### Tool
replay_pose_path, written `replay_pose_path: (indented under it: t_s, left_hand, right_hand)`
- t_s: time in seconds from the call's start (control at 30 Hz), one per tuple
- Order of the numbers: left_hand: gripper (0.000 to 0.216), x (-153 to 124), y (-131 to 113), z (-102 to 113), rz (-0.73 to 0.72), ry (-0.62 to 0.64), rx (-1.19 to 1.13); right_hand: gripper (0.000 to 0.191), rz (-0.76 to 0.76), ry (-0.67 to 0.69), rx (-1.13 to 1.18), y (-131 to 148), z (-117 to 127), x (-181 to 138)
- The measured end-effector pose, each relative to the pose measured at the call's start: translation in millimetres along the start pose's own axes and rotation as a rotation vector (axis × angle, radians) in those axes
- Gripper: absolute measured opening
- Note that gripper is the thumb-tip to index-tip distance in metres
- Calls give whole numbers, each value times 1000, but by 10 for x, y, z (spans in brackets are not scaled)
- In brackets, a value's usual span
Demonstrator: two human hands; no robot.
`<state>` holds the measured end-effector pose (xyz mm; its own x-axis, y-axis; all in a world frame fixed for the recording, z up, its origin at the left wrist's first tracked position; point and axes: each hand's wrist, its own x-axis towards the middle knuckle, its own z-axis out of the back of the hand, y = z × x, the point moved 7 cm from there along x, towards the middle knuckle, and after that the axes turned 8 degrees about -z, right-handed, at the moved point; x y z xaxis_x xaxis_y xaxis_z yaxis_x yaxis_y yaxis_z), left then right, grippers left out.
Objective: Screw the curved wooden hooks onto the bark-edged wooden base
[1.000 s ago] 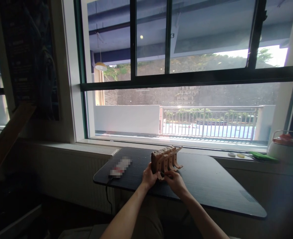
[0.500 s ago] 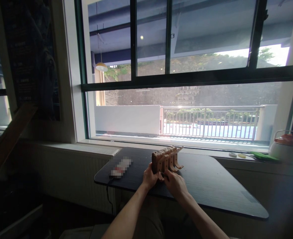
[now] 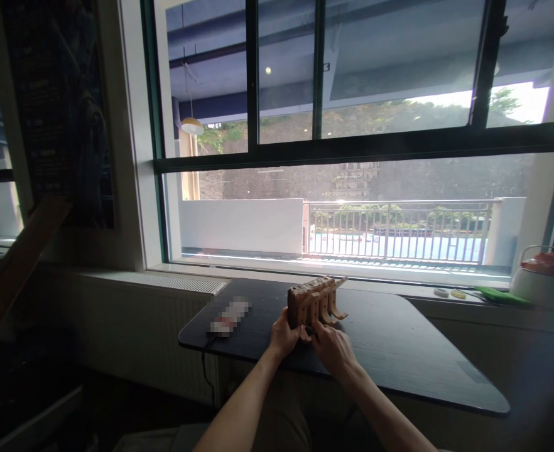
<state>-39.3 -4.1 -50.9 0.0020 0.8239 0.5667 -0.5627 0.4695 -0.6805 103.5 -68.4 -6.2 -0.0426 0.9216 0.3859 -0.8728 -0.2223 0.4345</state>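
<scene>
Looking kinda down from head height, facing a window [image 3: 352, 148] across the table [image 3: 399, 345]. Sitting well back from both hands [image 3: 334, 348].

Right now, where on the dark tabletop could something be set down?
The widest room on the dark tabletop runs from the right hand to the near right corner. A narrower gap lies between the pixelated item and left hand. It's crowded around the brown hooked piece.

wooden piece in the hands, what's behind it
Behind the wooden piece are the far part of the table and, beyond, the window. Whatever it directly covers can't be seen.
</scene>
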Motion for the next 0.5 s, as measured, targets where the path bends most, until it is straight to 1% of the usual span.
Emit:
replay_pose_path:
  t_s: [0.07,0.1,0.13,0.2,0.3,0.4,0.5]
  left_hand:
    - [40,-3,1,-4,-5,-1,-2]
    - [39,-3,2,-7,-7,-1,-3]
    - [39,-3,4,-10,-10,-1,-4]
    - [37,0,8,-16,-14,-1,-6]
    - [35,6,16,-20,-12,-3,-6]
    - [34,11,18,-19,-11,-3,-6]
    - [36,13,22,-14,-8,-4,-4]
  right_hand:
    - [24,67,-13,-175,112,19,-49]
    - [25,80,-13,-212,140,20,-61]
    - [25,74,-7,-202,143,20,-63]
    - [24,42,8,-127,102,11,-43]
    - [20,-57,35,75,-60,-29,32]
    - [19,-142,79,240,-221,-122,127]
    - [19,-189,139,353,-294,-219,197]
